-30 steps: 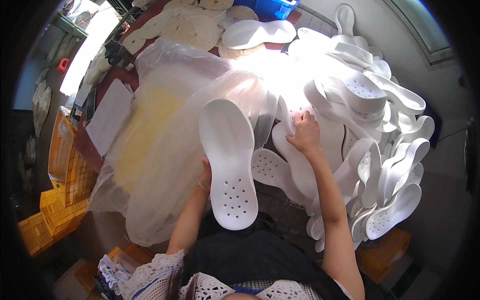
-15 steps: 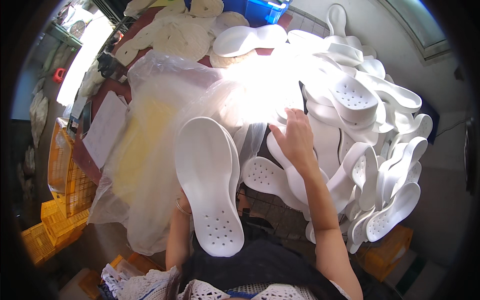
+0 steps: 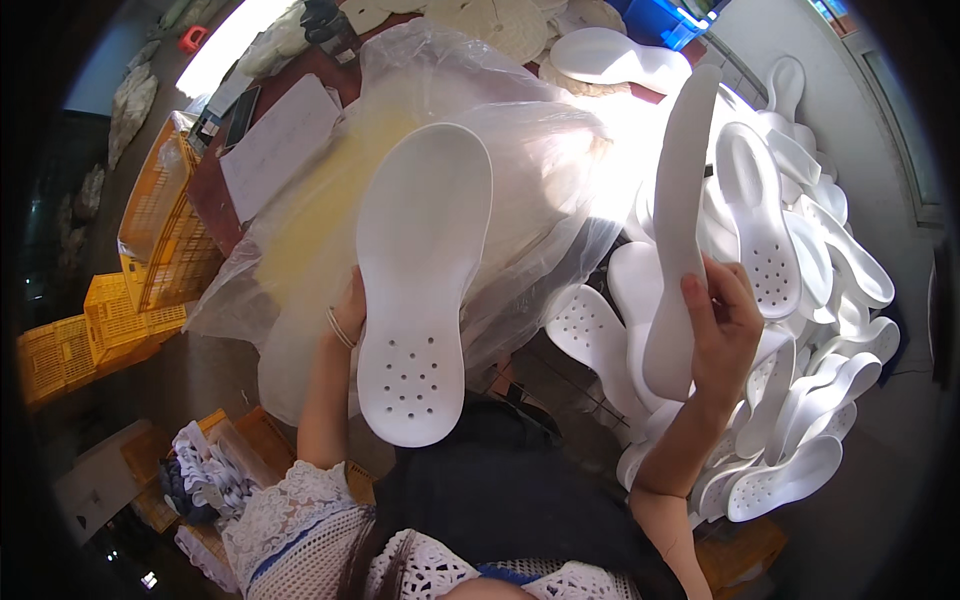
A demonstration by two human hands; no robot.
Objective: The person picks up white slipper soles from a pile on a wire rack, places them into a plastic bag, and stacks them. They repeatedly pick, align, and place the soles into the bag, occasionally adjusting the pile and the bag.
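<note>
White foam insoles are what both hands grip. My left hand [image 3: 351,308] is closed on the edge of a white insole [image 3: 422,215] held upright in front of me, its holed heel end at the bottom; most of the fingers are behind it. Whether a second insole lies behind this one cannot be made out. On the right, my right hand [image 3: 728,325] pinches another insole [image 3: 678,215], turned edge-on, between thumb and fingers. Beyond it spreads a heap of similar white insoles [image 3: 770,275], several with holes at one end.
A clear plastic bag [image 3: 520,165] with something yellowish inside covers the table's middle. Paper [image 3: 280,145], a phone [image 3: 243,115] and a dark bottle [image 3: 330,30] lie to its left. Yellow crates [image 3: 165,240] stand at the far left. A blue bin [image 3: 665,22] sits at the back.
My right hand has lifted an insole off the heap and turned it edge-on. The insole in my left hand now stands more upright. The view has swung left.
</note>
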